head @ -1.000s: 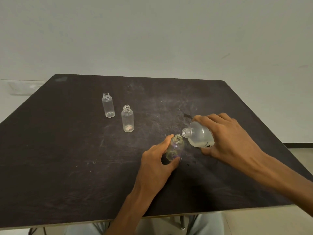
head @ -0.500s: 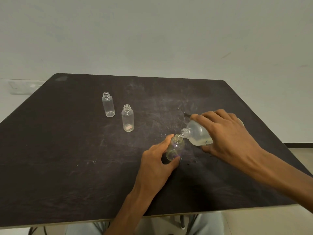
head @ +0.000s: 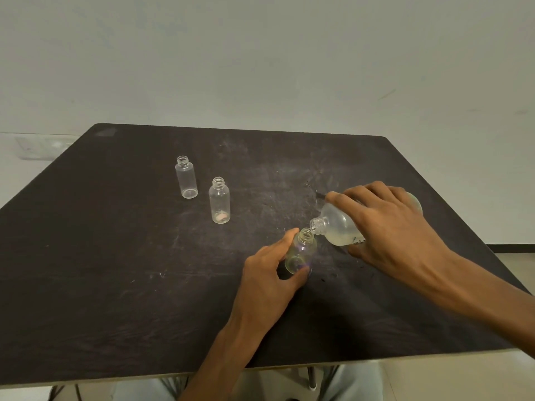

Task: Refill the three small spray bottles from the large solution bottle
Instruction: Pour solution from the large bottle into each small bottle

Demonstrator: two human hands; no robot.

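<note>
**Large bottle tipped at small bottle's mouth**

The right hand (head: 388, 227) is gripping the large solution bottle (head: 338, 227), tilting its neck onto the small spray bottle (head: 301, 253), which the left hand (head: 272, 273) is pinching upright on the black table (head: 115, 256). Two more uncapped bottles (head: 186, 180) (head: 219, 204) are standing well apart, far-left.

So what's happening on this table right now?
A person is refilling small bottles. The right hand tips the large solution bottle so its mouth sits just above the open neck of a small bottle, which the left hand steadies on the dark table. Whether liquid is flowing is hard to tell. Two more uncapped small bottles, the far one and the nearer one, stand untouched to the left.
</note>
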